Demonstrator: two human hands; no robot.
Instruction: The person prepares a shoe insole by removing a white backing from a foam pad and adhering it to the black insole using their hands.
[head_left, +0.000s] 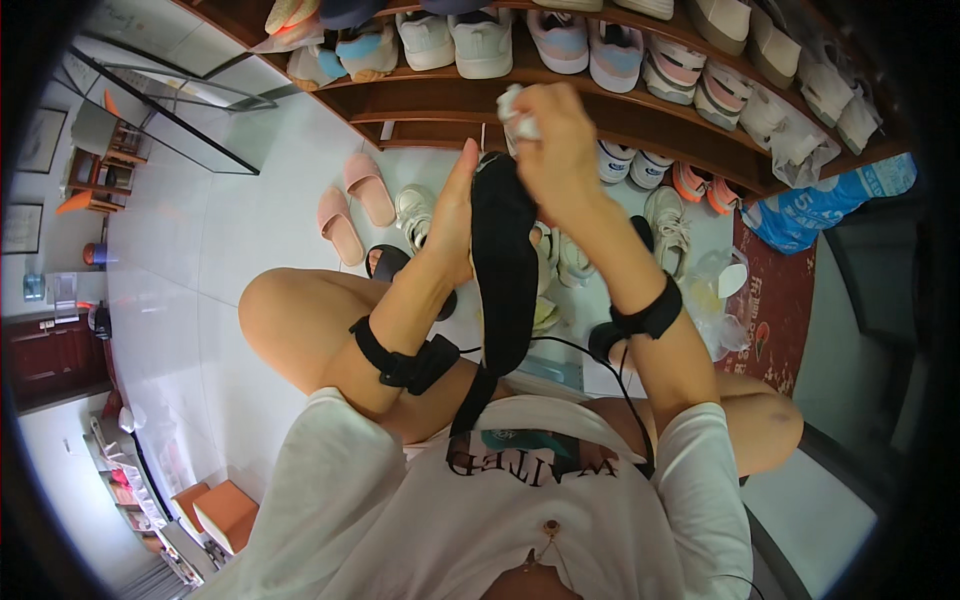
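Observation:
My left hand [452, 215] is raised in front of me, its palm against the side of a long black rounded piece [505, 270]. That piece narrows toward my lap into a black strap [474, 402]; its exact kind does not show, and it hides part of the left fingers. My right hand [558, 150] pinches a crumpled white wad [517, 110], which looks like tissue or cloth, close to the far end of the black piece. Black bands circle both my forearms, and a thin black cable [575, 345] runs between them.
Beyond my hands stands a brown wooden shoe rack [440, 95] with rows of shoes. Pink slippers [340, 225], a pale sneaker [415, 215] and other shoes lie on the tiled floor. At right are a red mat [770, 300], a clear plastic bag [715, 310] and a blue bag [825, 205].

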